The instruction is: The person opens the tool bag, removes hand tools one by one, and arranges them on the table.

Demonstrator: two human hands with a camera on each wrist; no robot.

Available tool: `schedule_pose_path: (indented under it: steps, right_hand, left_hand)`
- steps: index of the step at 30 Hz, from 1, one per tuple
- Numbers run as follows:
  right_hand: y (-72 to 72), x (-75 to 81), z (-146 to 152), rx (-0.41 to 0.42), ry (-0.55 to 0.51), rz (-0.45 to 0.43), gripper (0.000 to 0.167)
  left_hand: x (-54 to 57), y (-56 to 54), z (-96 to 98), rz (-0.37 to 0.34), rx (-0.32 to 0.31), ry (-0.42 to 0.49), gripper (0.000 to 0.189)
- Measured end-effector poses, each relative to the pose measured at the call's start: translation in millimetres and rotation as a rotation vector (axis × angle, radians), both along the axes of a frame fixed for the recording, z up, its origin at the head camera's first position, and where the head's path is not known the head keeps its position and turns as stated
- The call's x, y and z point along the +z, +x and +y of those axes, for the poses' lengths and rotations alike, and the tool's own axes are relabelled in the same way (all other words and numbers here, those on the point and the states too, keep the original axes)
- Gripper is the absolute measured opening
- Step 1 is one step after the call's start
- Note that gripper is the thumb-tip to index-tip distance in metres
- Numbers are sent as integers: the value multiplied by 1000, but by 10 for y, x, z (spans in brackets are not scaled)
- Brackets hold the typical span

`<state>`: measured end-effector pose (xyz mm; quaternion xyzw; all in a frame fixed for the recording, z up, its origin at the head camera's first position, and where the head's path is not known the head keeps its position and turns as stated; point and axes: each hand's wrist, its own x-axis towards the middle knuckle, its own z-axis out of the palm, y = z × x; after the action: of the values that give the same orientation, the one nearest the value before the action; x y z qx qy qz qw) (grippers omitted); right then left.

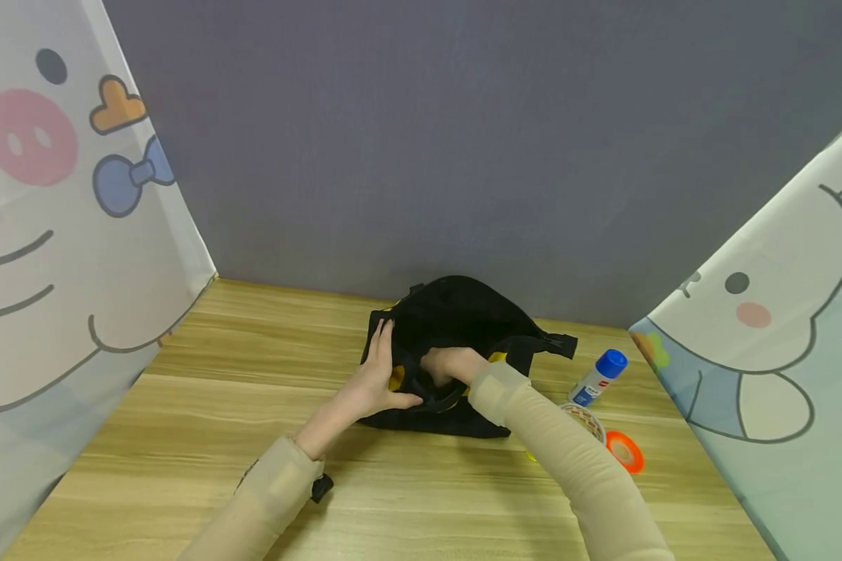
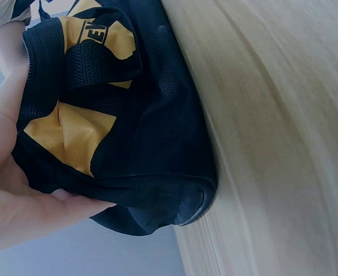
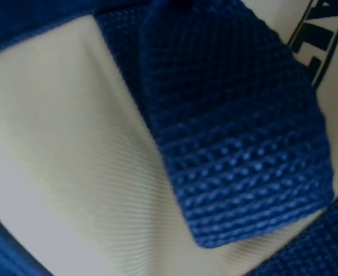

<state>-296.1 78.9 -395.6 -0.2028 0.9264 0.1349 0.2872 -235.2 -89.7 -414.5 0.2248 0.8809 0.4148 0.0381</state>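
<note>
A black tool bag [image 1: 435, 425] with yellow panels stands with its zipped mouth spread apart, at the back middle of the table in the head view. My left hand [image 1: 372, 382] grips the bag's left end, its thumb along the front rim and its fingers over the end edge. In the left wrist view this hand [image 2: 7, 167] holds the fabric beside a yellow panel [image 2: 79, 135]. My right hand [image 1: 456, 364] reaches down into the mouth, its fingers hidden inside. Close before the right wrist view is a woven strap [image 3: 243, 155], with the hand out of sight.
Right of the bag, a glue stick [image 1: 599, 378] with a blue cap stands near a patterned tape roll [image 1: 589, 421], partly behind my right sleeve, and an orange tape roll [image 1: 626, 452]. A grey panel [image 1: 421, 156] rises behind the table [image 1: 252, 343]; printed cloths flank both sides.
</note>
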Motion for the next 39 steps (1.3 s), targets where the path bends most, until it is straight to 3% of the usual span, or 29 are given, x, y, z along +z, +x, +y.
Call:
schedule_pose_path:
  steps: [9, 12, 18, 24, 33, 39]
  right_hand:
    - [-20, -51, -8, 4, -18, 90, 14]
    - [-19, -40, -10, -9, -28, 95, 6]
    - [22, -6, -3, -97, 26, 57, 10]
    - [59, -39, 6, -165, 53, 79, 14]
    - [2, -98, 1, -129, -12, 95, 9]
    - [-19, -116, -5, -119, -41, 100, 20]
  left_hand:
    - [5, -1, 14, 14, -5, 0, 127]
    - [7, -1, 12, 1, -4, -3, 126]
    - [11, 6, 1, 23, -9, 10, 126]
    - [30, 11, 7, -22, 5, -11, 127]
    - [20, 9, 16, -13, 13, -8, 128]
    - [20, 10, 9, -36, 14, 5, 127]
